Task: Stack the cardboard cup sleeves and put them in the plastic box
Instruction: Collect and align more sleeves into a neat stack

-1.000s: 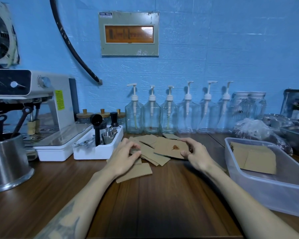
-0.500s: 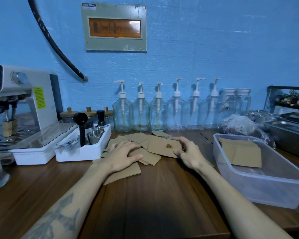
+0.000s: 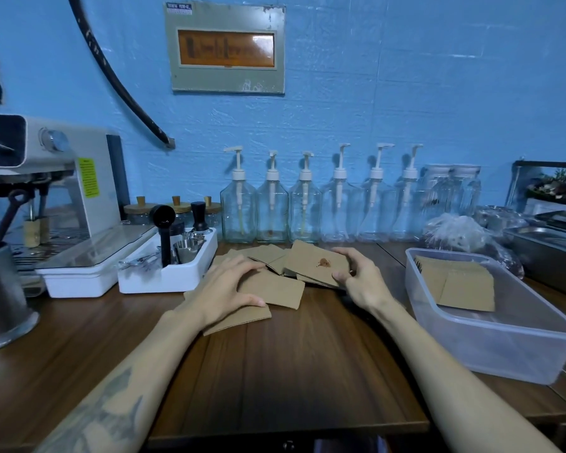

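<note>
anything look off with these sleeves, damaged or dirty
Yes: the top sleeve gripped by the right hand carries a reddish-brown stain near its middle, while the other loose sleeves under the left hand and those in the plastic box look plain.

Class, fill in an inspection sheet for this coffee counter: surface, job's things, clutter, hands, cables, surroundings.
Surface: brown wooden counter.
Job's things: loose cardboard sleeves overlapping mid-counter; stained sleeve on top; more sleeves inside the plastic box at right.
Clutter: white tool tray; metal cup at left.
Hands: left hand rests flat on sleeves; right hand grips the stained sleeve's edge.
Cables: black hose on wall.
Surroundings: blue wall, pump bottles, espresso machine.
</note>
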Available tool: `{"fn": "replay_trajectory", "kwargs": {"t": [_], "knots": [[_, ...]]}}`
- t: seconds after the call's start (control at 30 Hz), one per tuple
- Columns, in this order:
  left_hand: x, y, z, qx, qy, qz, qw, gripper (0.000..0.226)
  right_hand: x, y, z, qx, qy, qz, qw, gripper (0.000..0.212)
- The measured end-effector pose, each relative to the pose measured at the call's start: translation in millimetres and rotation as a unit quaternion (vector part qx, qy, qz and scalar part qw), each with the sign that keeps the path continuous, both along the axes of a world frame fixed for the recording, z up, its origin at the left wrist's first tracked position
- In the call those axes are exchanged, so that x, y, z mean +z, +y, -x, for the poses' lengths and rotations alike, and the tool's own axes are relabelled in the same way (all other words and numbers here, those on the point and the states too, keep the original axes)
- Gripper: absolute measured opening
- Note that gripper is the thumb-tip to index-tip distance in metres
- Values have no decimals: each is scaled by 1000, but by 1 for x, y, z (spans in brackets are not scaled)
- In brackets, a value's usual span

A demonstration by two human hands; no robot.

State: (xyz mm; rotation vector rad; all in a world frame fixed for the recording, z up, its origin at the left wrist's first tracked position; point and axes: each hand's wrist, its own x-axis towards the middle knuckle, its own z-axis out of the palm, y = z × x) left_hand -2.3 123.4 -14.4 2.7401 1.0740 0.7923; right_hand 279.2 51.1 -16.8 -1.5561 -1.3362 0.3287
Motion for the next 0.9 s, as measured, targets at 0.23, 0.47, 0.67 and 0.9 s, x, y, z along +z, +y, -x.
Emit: {"fn": "replay_trajectory", "kwargs": {"t": [0.23, 0.47, 0.67, 0.9], "knots": [[-1, -3, -7, -2, -92, 82, 992, 60, 1, -4, 3, 18, 6, -4, 1000, 43], [4, -2, -3, -13, -218, 196, 956, 50, 0, -5, 7, 46, 5, 10, 999, 43], [21, -13, -9, -50, -414, 226, 880, 51, -3, 2, 7, 78, 27, 12, 996, 45], [16, -25, -22, -64, -355, 194, 912, 35, -2, 0, 13, 149, 39, 21, 988, 52]]}}
